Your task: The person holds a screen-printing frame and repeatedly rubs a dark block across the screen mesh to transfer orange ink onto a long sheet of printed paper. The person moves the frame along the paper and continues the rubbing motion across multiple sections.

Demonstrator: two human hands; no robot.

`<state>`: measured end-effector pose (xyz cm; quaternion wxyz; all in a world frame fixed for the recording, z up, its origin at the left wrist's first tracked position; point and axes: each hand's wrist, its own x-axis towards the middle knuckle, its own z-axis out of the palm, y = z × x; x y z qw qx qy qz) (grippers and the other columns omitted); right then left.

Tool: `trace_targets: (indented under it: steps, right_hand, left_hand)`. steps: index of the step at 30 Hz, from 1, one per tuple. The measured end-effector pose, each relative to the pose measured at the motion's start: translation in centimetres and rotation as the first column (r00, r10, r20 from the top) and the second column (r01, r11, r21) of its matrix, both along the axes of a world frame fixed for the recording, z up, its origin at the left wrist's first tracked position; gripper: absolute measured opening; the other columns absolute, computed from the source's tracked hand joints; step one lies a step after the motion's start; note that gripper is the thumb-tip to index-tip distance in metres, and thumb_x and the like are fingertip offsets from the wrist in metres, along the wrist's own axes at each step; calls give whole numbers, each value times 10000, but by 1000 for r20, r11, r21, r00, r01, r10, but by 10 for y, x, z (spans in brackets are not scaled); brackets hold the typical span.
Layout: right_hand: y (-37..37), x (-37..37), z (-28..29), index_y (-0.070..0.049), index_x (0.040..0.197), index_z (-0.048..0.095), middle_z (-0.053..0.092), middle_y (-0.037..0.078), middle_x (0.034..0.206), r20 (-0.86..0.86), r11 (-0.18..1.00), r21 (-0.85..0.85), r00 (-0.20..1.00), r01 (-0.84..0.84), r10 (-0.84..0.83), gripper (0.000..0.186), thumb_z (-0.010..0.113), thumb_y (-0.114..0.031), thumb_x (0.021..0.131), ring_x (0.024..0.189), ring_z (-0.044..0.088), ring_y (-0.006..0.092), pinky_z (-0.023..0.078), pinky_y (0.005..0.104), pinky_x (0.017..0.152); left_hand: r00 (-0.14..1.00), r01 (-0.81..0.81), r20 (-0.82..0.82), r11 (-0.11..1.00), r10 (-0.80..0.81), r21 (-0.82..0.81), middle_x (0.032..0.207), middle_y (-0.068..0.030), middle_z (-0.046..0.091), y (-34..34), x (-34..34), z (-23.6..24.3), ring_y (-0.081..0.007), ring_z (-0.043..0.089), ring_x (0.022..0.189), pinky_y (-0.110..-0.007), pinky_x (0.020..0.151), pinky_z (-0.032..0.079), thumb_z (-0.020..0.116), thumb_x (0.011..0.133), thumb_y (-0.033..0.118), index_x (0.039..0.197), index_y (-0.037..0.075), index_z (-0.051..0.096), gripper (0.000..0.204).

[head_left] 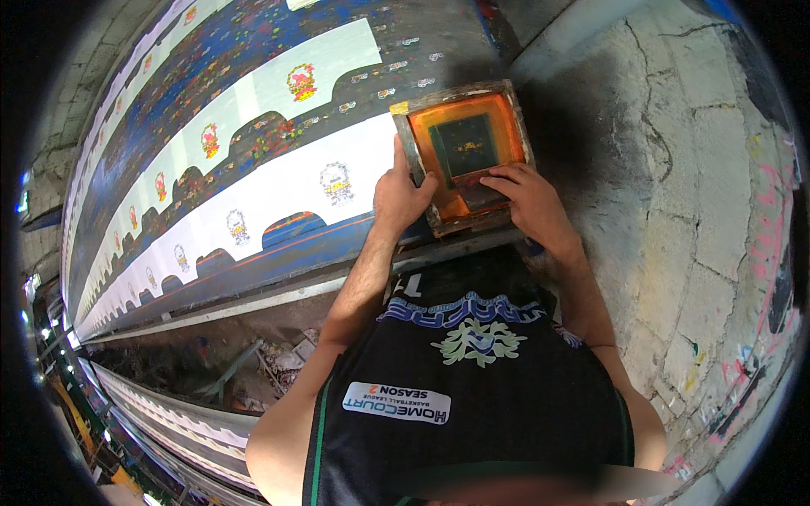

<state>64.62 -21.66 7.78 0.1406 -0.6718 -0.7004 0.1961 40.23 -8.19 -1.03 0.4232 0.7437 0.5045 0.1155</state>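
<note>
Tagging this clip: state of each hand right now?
Left hand: holding the screen frame by its left side.
Right hand: on the squeegee; whether closed around it cannot be told.

Long, dark, paint-spattered tabletop [456,51] stretches away leftward. On it, near edge: row of white, notched fabric-like pieces [287,181]; second pale, printed row [253,101] behind. Rectangular wood-framed orange screen [467,142] at near row's right end. Left hand [403,196] at screen's left side; right hand [533,202] over its lower right. Grey, cracked concrete surface [704,194] farther right.
</note>
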Motion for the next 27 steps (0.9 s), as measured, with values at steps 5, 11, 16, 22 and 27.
trace_targets:
  steps: [5, 11, 16, 22, 27]
  right_hand:
    - [-7, 20, -21, -160, 1352, 796, 580, 118, 1620, -116, 990, 92, 989, 105, -94, 554, 802, 43, 836, 1479, 572, 374, 527, 494, 1227]
    - [-7, 43, -62, -206, 1269, 842, 370, 183, 1799, -477, 967, 15, 852, 255, -217, 619, 1020, -69, 693, 1630, 429, 404, 481, 535, 1285]
    - [0, 89, -62, -122, 1216, 866, 414, 198, 1784, -618, 979, 3, 770, 204, -159, 522, 1012, -21, 724, 1597, 496, 357, 438, 454, 1289]
    - [24, 220, -31, -192, 1217, 874, 488, 161, 1745, -494, 990, -36, 859, 136, -136, 560, 1020, -38, 698, 1587, 512, 370, 472, 504, 1289]
    - [53, 305, -22, -123, 1201, 839, 427, 209, 1781, -609, 1000, -11, 793, -18, 8, 540, 989, 9, 700, 1612, 478, 385, 446, 493, 1300]
  left_hand:
    - [1000, 3, 9, 1000, -3, 4, 833, -199, 785, -1, 1, -4, -410, 795, 731, -500, 639, 637, 771, 968, 242, 1784, 64, 104, 1069]
    - [997, 26, -68, 998, -30, -56, 814, -226, 772, 2, 1, 19, -390, 800, 751, -472, 668, 639, 783, 965, 304, 1738, -105, 121, 1097]
    - [998, -29, -65, 998, 25, -58, 684, -130, 710, -6, 31, 49, -289, 745, 594, -420, 538, 595, 772, 990, 296, 1764, -77, 78, 1104]
    - [993, -118, -12, 985, 118, -127, 646, -146, 689, -25, 145, 54, -335, 744, 582, -431, 538, 617, 757, 998, 433, 1720, -158, 72, 1158]
    - [975, -210, 35, 966, 218, -153, 695, -184, 705, -34, 224, 59, -367, 767, 636, -455, 574, 633, 759, 970, 418, 1718, -154, 1, 1210]
